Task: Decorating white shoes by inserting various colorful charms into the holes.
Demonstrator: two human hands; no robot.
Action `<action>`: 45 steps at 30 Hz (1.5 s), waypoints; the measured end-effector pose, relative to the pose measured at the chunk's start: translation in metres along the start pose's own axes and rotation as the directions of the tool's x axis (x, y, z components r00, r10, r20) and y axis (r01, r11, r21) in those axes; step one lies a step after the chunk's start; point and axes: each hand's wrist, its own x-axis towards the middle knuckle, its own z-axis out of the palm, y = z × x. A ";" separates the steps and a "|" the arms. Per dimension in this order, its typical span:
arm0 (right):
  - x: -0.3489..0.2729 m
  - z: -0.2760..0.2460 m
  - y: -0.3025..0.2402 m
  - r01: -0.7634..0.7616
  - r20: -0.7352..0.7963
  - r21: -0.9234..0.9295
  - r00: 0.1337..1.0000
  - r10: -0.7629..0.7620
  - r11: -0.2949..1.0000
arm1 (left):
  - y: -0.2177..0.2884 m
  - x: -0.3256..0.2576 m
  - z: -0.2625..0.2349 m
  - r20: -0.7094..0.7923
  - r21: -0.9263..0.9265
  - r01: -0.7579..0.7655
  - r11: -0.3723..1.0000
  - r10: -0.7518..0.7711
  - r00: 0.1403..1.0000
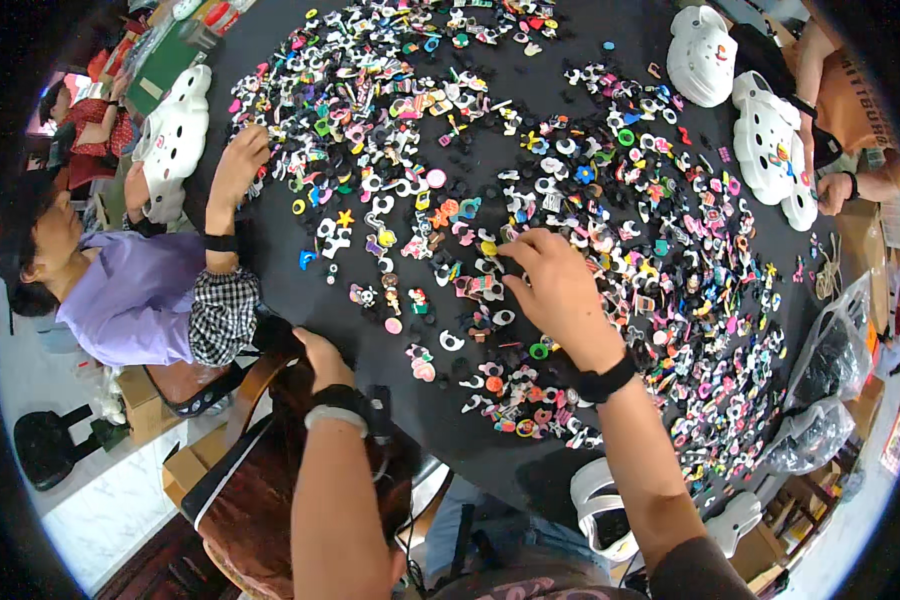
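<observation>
While spread over black cloth (370, 400), glossy charms (490, 290) meet right hand (555, 290).

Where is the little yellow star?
In the head view the yellow star charm lies on the black table, left of centre. It sits at the left edge of the charm pile, near another person's hand and well left of the right hand.

Across the black table (610, 30) from us lie two white clogs (760, 130), one dotted with coloured charms. Another white clog (175, 125) sits at the far left, beside a person in a purple shirt (130, 290). We see grey plastic bags (820, 400) bunched at the right edge, cardboard boxes (195, 465) on the floor, and a black stool (45, 445) nearby.
</observation>
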 end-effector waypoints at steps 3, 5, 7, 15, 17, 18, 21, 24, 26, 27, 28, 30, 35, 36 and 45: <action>0.002 0.012 -0.009 -0.039 -0.037 0.032 0.998 0.040 0.999 | -0.013 -0.028 0.027 -0.340 -0.005 0.145 0.989 -0.138 0.930; 0.005 0.020 -0.014 -0.037 -0.040 0.032 0.998 0.039 0.999 | -0.009 -0.029 0.024 -0.356 0.037 0.090 0.995 -0.071 0.932; 0.008 0.025 -0.019 0.019 -0.023 0.055 1.000 -0.018 0.998 | -0.001 -0.035 0.022 -0.375 0.080 0.038 0.996 -0.005 0.927; 0.022 0.038 -0.030 0.030 0.140 -0.086 0.990 -0.017 0.996 | -0.007 -0.037 0.033 -0.471 0.214 0.075 0.974 0.036 0.881; 0.037 0.036 -0.034 0.035 0.110 -0.020 0.993 -0.033 0.999 | -0.005 -0.037 0.032 -0.462 0.248 0.069 0.966 0.055 0.885; 0.045 0.036 -0.038 0.048 0.103 -0.026 0.994 -0.045 0.999 | -0.008 -0.031 0.030 -0.490 0.279 0.070 0.958 0.079 0.868; 0.074 0.048 -0.046 0.097 0.072 -0.079 0.993 -0.091 0.992 | -0.008 -0.040 0.037 -0.494 0.295 0.063 0.954 0.096 0.864; 0.101 0.070 -0.059 0.178 0.057 -0.112 0.983 -0.173 0.978 | -0.007 -0.037 0.035 -0.494 0.288 0.083 0.954 0.074 0.866; 0.114 0.081 -0.060 0.226 0.024 -0.176 0.974 -0.225 0.958 | -0.012 -0.032 0.034 -0.464 0.323 0.046 0.945 0.116 0.878; 0.117 0.087 -0.064 0.267 -0.010 -0.227 0.961 -0.277 0.937 | -0.012 -0.030 0.030 -0.476 0.318 0.045 0.947 0.118 0.871; 0.118 0.089 -0.064 0.272 0.040 -0.199 0.962 -0.269 0.942 | -0.010 -0.033 0.031 -0.471 0.312 0.053 0.949 0.106 0.876; 0.111 0.090 -0.065 0.288 0.079 -0.192 0.957 -0.278 0.938 | -0.018 -0.020 0.026 -0.466 0.258 0.040 0.965 0.088 0.881; 0.097 0.061 -0.059 0.272 0.271 -0.110 0.934 -0.234 0.956 | -0.023 -0.016 0.023 -0.459 0.221 0.030 0.975 0.077 0.885; 0.095 0.054 -0.058 0.255 0.313 -0.128 0.927 -0.204 0.959 | -0.024 -0.015 0.022 -0.445 0.240 0.043 0.970 0.071 0.893; 0.094 0.064 -0.092 0.305 0.168 -0.014 0.940 -0.298 0.952 | -0.007 -0.034 0.031 -0.459 0.253 0.136 0.958 -0.005 0.889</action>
